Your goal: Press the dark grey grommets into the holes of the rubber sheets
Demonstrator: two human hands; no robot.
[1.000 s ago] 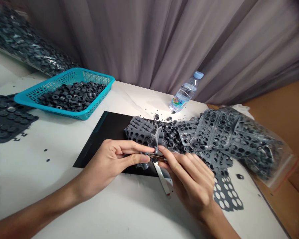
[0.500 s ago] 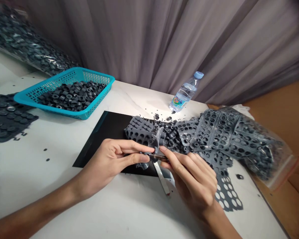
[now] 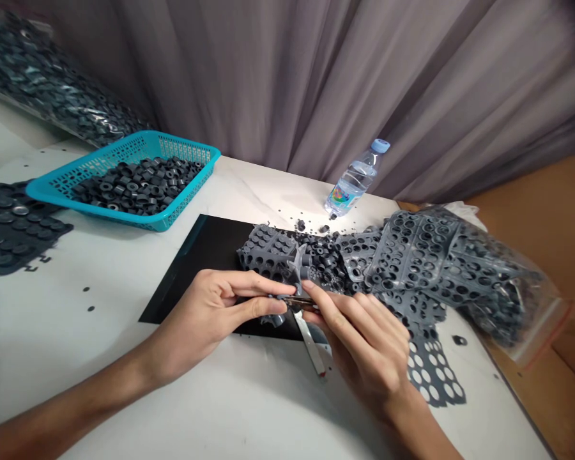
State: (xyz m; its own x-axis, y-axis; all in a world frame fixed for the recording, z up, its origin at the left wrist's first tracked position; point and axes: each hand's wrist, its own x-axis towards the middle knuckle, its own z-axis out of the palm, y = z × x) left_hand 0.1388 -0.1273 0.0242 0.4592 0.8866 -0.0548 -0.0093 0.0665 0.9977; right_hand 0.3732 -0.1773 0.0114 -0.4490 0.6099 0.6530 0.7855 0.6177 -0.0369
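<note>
My left hand is closed, thumb and forefinger pinching a small dark grey rubber piece that is mostly hidden. My right hand grips a slim metal tool that looks like tweezers, its tip against that piece. Just beyond the fingertips stands a torn grey rubber scrap. Below the hands, a slim silver-white tool with a red end lies across the edge of the black mat. A stack of moulded rubber sheets and a pile of loose rubber rings lie behind.
A turquoise basket of rubber rings stands at the left, beside a moulded sheet. A big bag of rubber parts lies behind it. Punched sheets, a clear plastic bag and a water bottle are at the right.
My right hand and the tweezers have shifted slightly left, closer to my left fingertips. Less of the rubber piece shows. My left hand is nearly still.
</note>
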